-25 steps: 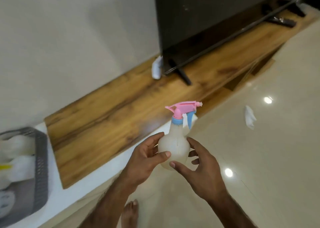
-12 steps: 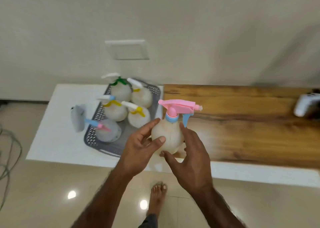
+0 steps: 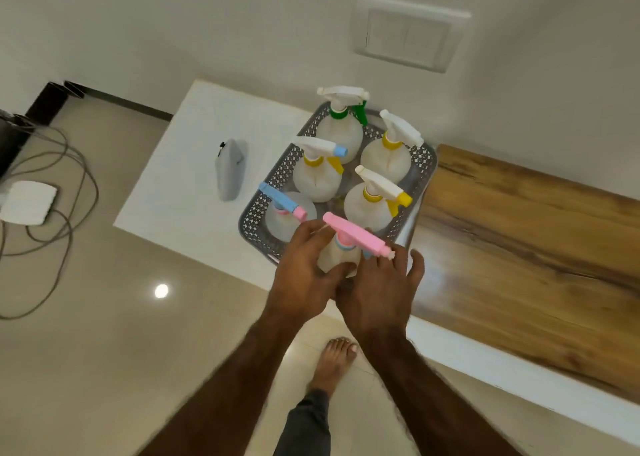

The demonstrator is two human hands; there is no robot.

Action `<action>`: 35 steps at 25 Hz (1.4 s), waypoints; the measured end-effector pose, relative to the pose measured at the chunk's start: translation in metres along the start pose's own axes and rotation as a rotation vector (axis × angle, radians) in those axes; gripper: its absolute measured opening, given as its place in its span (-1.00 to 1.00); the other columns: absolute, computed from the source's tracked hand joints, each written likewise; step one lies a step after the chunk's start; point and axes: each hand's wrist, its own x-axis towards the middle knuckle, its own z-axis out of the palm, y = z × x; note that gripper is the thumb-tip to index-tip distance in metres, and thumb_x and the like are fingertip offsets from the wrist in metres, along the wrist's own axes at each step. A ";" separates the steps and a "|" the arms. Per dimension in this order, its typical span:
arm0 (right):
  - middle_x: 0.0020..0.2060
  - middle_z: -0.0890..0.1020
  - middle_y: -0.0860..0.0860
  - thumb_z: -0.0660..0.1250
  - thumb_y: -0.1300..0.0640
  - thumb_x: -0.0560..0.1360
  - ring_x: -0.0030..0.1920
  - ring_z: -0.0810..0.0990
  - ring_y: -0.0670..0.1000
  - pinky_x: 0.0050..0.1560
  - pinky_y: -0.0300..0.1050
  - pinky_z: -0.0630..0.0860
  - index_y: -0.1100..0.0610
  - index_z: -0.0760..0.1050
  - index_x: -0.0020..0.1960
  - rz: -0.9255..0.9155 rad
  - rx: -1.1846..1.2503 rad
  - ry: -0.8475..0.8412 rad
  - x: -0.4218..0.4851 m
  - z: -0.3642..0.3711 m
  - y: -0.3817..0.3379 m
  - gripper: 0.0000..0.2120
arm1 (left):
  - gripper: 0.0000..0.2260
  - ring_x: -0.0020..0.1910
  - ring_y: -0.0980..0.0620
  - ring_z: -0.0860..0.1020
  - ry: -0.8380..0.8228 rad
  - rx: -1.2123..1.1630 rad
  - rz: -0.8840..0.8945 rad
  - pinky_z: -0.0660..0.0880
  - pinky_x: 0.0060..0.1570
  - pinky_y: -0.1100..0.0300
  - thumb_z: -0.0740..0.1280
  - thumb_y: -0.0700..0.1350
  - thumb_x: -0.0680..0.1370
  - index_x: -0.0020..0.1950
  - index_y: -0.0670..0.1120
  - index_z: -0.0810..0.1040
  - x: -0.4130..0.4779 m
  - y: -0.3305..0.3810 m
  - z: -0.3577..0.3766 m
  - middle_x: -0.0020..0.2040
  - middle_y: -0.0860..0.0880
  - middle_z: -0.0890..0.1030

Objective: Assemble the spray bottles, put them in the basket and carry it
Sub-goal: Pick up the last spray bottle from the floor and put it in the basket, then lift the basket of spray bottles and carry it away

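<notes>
Glossy beige floor tiles [image 3: 104, 334] fill the near ground, with one bare foot [image 3: 334, 358] planted just short of the low white desk [image 3: 194, 164]. A second ago the view faced a wooden board with the bottle held up in front of it; now the person has turned and the grey perforated plastic basket [image 3: 277, 178] sits directly under the hands. The left hand [image 3: 304, 265] wraps the near-left side of the translucent white spray bottle with the pink trigger head [image 3: 353, 235], fingers [image 3: 337, 270] curled around its body, while the right hand [image 3: 381, 282] steadies the other side with fingers spread and only lightly touching. This bottle hangs over the basket's near right corner, the one open spot I can see. Beyond it stand five assembled bottles: one with a blue-and-pink head [image 3: 282, 201] at near left, three with yellow collars further in, and one with a green collar [image 3: 341, 109] at the far end. A grey handheld object [image 3: 230, 168] lies on the desk left of the basket, and the wood-grain board [image 3: 536, 247] runs off to the right. Judging by this, lowering the bottle in would complete the loading, leaving the carry.
</notes>
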 end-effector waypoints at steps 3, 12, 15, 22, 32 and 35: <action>0.21 0.65 0.04 0.38 -0.25 0.40 0.38 0.47 0.17 0.53 0.34 0.05 0.10 0.52 0.38 -0.013 -0.011 0.012 0.008 0.013 0.005 -0.34 | -0.52 0.31 0.13 0.53 -0.004 -0.052 -0.024 0.56 0.36 -0.02 0.49 -0.05 0.47 0.35 0.24 0.48 0.010 -0.013 0.017 0.31 0.13 0.60; 0.42 0.51 0.03 0.29 -0.29 0.47 0.53 0.32 0.15 0.58 0.38 -0.08 0.05 0.38 0.49 -0.131 -0.021 -0.126 0.012 0.011 0.020 -0.31 | -0.55 0.21 -0.06 0.64 0.047 -0.012 -0.142 0.61 0.23 0.00 0.49 -0.01 0.52 0.39 0.10 0.50 0.003 -0.021 0.033 0.16 0.20 0.59; 0.29 0.63 0.06 0.34 -0.14 0.48 0.42 0.48 0.16 0.54 0.38 0.12 0.11 0.54 0.34 -0.228 0.077 0.017 0.011 -0.003 0.038 -0.49 | -0.51 0.23 -0.02 0.63 0.144 0.047 -0.143 0.62 0.19 0.02 0.48 -0.12 0.55 0.47 0.05 0.51 -0.015 -0.009 0.027 0.29 0.06 0.67; 0.01 0.66 0.11 0.24 0.11 0.50 0.05 0.54 0.18 0.12 0.06 0.44 0.14 0.59 0.05 -0.081 0.302 0.271 0.078 -0.030 0.103 -0.78 | -0.78 0.01 -0.17 0.62 0.711 -0.328 -0.450 0.64 -0.01 -0.21 0.43 -0.16 0.60 0.20 -0.05 0.49 -0.054 -0.006 0.023 0.13 -0.11 0.58; 0.06 0.65 0.21 0.29 0.19 0.43 0.06 0.59 0.12 0.03 -0.11 0.42 0.34 0.56 0.27 -0.061 0.732 -0.099 0.244 -0.053 0.068 -0.56 | -0.76 0.17 -0.12 0.70 0.638 -0.732 -0.767 0.68 0.12 -0.15 0.23 -0.07 0.72 0.25 -0.05 0.67 -0.015 -0.030 0.033 0.11 -0.10 0.73; 0.04 0.65 0.24 0.40 0.30 0.49 0.00 0.53 0.08 -0.05 -0.10 0.42 0.40 0.58 0.23 -0.120 0.686 -0.242 0.256 -0.061 0.061 -0.67 | -0.80 0.09 -0.14 0.72 0.611 -0.730 -0.758 0.67 0.12 -0.25 0.26 -0.10 0.70 0.17 -0.02 0.69 -0.006 -0.035 0.032 0.05 -0.08 0.76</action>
